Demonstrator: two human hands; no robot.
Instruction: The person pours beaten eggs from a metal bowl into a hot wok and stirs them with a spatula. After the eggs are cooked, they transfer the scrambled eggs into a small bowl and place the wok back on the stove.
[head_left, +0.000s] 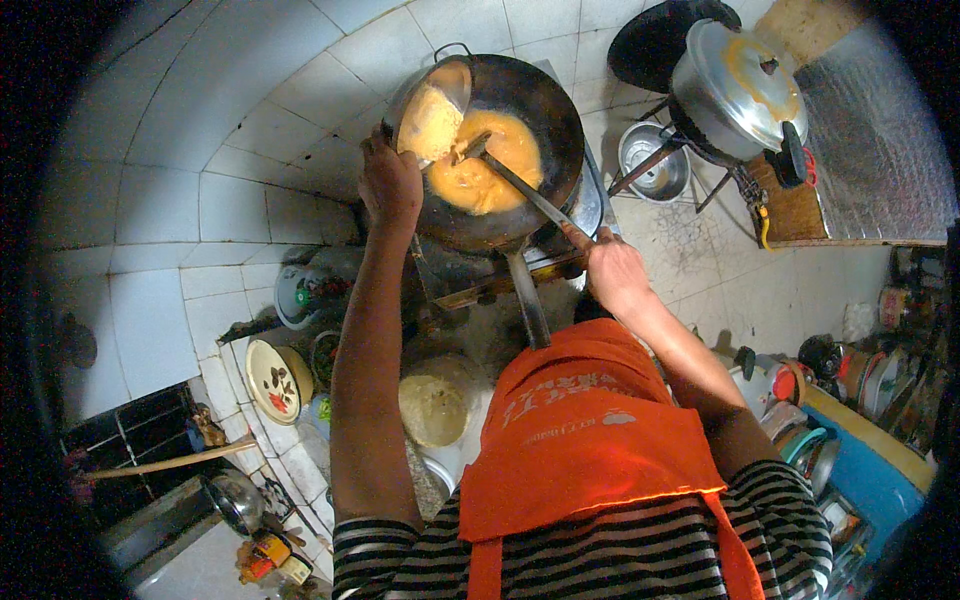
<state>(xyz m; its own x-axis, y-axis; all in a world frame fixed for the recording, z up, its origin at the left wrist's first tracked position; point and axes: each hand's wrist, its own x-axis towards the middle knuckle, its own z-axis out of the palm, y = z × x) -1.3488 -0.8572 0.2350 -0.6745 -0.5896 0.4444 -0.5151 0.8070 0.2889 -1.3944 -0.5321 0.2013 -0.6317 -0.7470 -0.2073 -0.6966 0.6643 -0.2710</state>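
A dark wok sits on a stove, its handle pointing toward my orange apron. Orange-yellow liquid pools in it. At the wok's left side, my left hand grips a metal bowl by its rim. The bowl is tilted toward the wok and holds a pale yellow, crumbly food. My right hand is closed around the handle of a cooking spatula. The spatula's blade rests at the liquid, close to the bowl's lower edge; some yellow food clings by it.
A lidded aluminium pot stands on a metal stand at the upper right, above a steel basin. Tiled wall rises close on the left. A flowered enamel basin lies left of my arm. Dishes crowd a blue cabinet at right.
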